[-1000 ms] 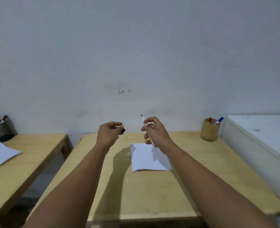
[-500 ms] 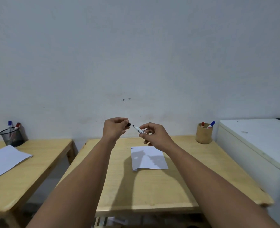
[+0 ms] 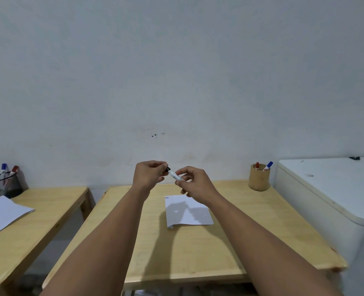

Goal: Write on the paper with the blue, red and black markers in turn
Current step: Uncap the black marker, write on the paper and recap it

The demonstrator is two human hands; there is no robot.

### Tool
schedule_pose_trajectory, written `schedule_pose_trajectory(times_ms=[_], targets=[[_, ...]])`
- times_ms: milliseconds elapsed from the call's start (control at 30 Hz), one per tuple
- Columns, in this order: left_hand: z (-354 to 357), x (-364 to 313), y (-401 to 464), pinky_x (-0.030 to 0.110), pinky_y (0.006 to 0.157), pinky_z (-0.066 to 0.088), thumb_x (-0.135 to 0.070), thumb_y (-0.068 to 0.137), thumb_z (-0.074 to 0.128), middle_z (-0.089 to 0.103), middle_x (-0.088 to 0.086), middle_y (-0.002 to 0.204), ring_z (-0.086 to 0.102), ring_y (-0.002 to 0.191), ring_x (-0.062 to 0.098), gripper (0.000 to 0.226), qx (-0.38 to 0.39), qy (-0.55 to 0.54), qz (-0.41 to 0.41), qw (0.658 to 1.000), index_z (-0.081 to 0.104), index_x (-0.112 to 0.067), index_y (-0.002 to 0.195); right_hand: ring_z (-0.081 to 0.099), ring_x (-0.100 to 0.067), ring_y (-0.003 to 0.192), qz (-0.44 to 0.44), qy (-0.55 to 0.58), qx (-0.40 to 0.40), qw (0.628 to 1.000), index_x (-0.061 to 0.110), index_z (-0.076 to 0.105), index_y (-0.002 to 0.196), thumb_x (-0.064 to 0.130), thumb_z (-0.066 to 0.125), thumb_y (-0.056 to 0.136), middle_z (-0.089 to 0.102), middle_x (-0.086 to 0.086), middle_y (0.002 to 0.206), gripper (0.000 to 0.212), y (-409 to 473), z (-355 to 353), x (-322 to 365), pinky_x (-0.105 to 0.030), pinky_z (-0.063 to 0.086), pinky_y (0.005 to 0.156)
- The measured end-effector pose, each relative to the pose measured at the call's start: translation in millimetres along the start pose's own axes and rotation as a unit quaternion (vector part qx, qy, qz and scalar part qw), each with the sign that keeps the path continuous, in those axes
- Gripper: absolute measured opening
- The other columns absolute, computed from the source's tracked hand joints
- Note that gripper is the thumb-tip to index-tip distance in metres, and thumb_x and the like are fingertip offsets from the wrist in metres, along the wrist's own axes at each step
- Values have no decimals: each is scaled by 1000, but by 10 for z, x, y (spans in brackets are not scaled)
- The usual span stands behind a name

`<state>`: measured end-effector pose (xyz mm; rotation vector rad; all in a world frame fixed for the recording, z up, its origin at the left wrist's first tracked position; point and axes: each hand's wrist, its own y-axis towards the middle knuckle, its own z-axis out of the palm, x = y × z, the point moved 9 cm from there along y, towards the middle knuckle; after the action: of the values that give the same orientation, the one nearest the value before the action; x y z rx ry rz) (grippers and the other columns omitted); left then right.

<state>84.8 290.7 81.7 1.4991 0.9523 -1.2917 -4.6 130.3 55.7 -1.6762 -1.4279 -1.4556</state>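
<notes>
Both my hands are raised above the wooden table (image 3: 198, 253), close together. My right hand (image 3: 195, 184) pinches the white barrel of the black marker (image 3: 176, 177) between thumb and fingertips, the marker slanting up and left. My left hand (image 3: 150, 175) grips the black cap (image 3: 168, 169) in closed fingers, the cap touching the marker's front end; whether it is seated I cannot tell. The paper (image 3: 187, 212) lies flat on the table below my hands, their shadow across it, a few small marks at its upper left corner. A round wooden cup (image 3: 259, 180) stands at the table's far right, near the wall, holding the red marker (image 3: 257, 165) and the blue marker (image 3: 268, 166). On a second table (image 3: 27, 231) to the left: a dark mesh cup (image 3: 6, 186) with pens, and another white sheet (image 3: 1, 214).
</notes>
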Motion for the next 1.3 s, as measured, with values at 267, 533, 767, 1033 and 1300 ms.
schedule_pose_trajectory(times_ms=[267, 533, 767, 1033, 1300], targets=[[126, 48, 17, 36, 81, 62, -10, 94, 71, 79, 11, 89, 75, 80, 18, 11, 21, 22, 4, 1000, 79, -4, 94, 69, -11, 56, 17, -16, -13, 1000, 25, 74, 108, 11, 75, 95, 71, -1, 93, 19, 31, -101, -81, -21, 49, 53], [373, 121, 69, 33, 72, 62, -8, 91, 72, 79, 14, 84, 75, 78, 22, 10, -4, 18, 7, 1000, 78, -1, 88, 63, -16, 69, -28, -76, -86, 993, 17, 79, 107, 8, 73, 94, 69, 7, 85, 17, 29, -258, -54, -37, 62, 71], [993, -24, 130, 40, 88, 60, -20, 97, 66, 79, 5, 107, 76, 96, 18, 22, 121, 43, 2, 992, 76, -10, 114, 66, -18, 75, -19, -95, -130, 987, 18, 75, 116, 10, 70, 97, 65, 11, 85, 22, 126, -709, -256, -42, 63, 82], [2094, 39, 520, 32, 81, 57, -27, 93, 69, 67, 0, 129, 67, 103, 19, 62, 162, 202, 84, 962, 46, -26, 151, 73, -24, 89, -20, -182, -286, 941, 24, 73, 105, 25, 67, 98, 74, 7, 89, 9, 592, -2355, -176, -42, 61, 83], [3666, 825, 767, 43, 108, 48, -43, 74, 89, 49, 8, 154, 50, 138, 24, 105, 247, 252, 56, 934, 32, -23, 159, 71, -21, 94, 31, -197, -325, 924, 17, 70, 115, 15, 74, 95, 71, 5, 97, 21, 995, -3420, -845, -40, 60, 89]])
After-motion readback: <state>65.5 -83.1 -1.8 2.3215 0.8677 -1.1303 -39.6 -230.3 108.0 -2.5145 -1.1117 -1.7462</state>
